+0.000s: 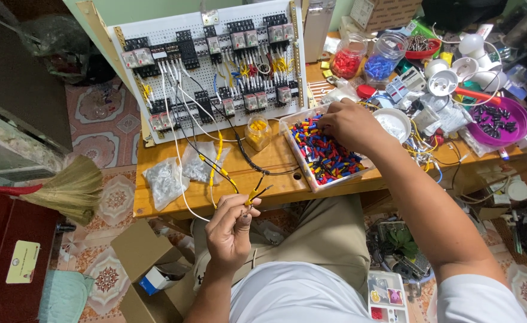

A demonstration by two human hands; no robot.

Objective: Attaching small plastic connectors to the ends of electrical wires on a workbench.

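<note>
Our left hand (230, 230) pinches the light, springy yellow-tipped wire (252, 196) off the counter's (173, 200) front edge, while our right hand (350, 124) closes on tiny, slippery crimp terminals (326, 152) in their tray (309, 177).

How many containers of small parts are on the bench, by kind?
Lidded clear jars, one with red parts and one with blue parts: 2
Small open jar of yellow parts: 1
Clear tray of mixed red, blue and yellow parts, right hand in it: 1
Purple bowl of dark parts: 1
Clear bags of white parts: 2
Total: 7
</note>
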